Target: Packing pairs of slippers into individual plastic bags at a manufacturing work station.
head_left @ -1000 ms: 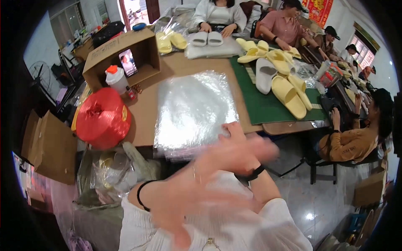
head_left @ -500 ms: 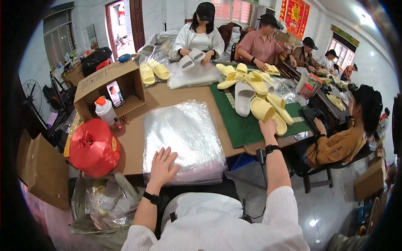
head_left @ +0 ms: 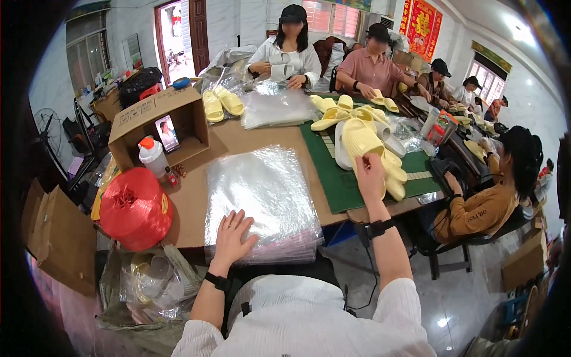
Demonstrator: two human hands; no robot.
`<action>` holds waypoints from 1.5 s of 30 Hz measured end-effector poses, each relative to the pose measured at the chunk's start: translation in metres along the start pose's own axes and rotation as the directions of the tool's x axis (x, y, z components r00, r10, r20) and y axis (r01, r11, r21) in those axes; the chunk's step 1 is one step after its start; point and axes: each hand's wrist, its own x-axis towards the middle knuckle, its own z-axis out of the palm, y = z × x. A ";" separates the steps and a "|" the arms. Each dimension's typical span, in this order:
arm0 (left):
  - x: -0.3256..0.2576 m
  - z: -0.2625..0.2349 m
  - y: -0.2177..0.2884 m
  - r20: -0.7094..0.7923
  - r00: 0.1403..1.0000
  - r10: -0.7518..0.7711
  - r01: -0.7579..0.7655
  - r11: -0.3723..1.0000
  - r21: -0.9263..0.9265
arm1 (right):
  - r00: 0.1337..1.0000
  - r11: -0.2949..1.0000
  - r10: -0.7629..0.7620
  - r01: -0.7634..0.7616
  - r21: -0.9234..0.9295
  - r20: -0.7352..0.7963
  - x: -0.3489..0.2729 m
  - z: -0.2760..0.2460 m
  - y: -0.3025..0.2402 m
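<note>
A brown tabletop [head_left: 229,140] spreads across the middle, its near edge just in front of the wearer's white top. Across it, a co-worker in white [head_left: 260,55] holds a pair of pale slippers [head_left: 281,66]; another co-worker, in a mustard-brown top [head_left: 491,193], sits beyond the right end. A dark green mat [head_left: 334,193] covers the right part of the tabletop. At the far left a cardboard box [head_left: 151,110] stands on its side, open toward the wearer.

The stack of clear plastic bags [head_left: 264,184] lies flat at the centre, its near sheets slightly fanned. Left of it, apart, sits a big red roll of plastic twine [head_left: 135,208]. On the mat is a heap of yellow slippers [head_left: 333,119], with a light grey slipper [head_left: 341,150] showing among them. The yellow slipper [head_left: 361,140] being handled is at the near side of this heap, overlapping the grey one; whether it is wholly clear of the others cannot be told.

The right hand [head_left: 372,169] pinches that slipper's near end between thumb and fingers. The left hand [head_left: 234,235] rests palm down on the bags' near left part, fingers spread, gripping nothing.

A white bottle with an orange cap [head_left: 153,157] stands before the box, beside a lit phone [head_left: 167,133] propped upright. Smallest is a little red bottle [head_left: 171,177] near the roll.
</note>
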 end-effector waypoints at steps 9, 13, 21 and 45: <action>-0.001 0.000 0.002 0.014 1.000 -0.010 0.010 1.000 -0.029 | 0.915 0.969 -0.195 0.124 0.213 0.354 -0.052 0.039 -0.101; 0.002 0.001 0.003 0.012 1.000 -0.010 0.011 1.000 -0.007 | 0.815 0.963 -0.219 0.091 0.255 0.536 -0.099 0.050 -0.103; 0.002 0.002 -0.001 0.001 1.000 -0.007 0.007 1.000 0.026 | 0.748 0.982 -0.131 0.008 0.189 0.650 -0.129 0.067 -0.098; 0.001 -0.006 -0.002 0.156 0.986 -0.063 0.067 0.997 -0.026 | 0.775 1.000 -0.025 0.022 0.013 0.632 -0.076 0.114 -0.033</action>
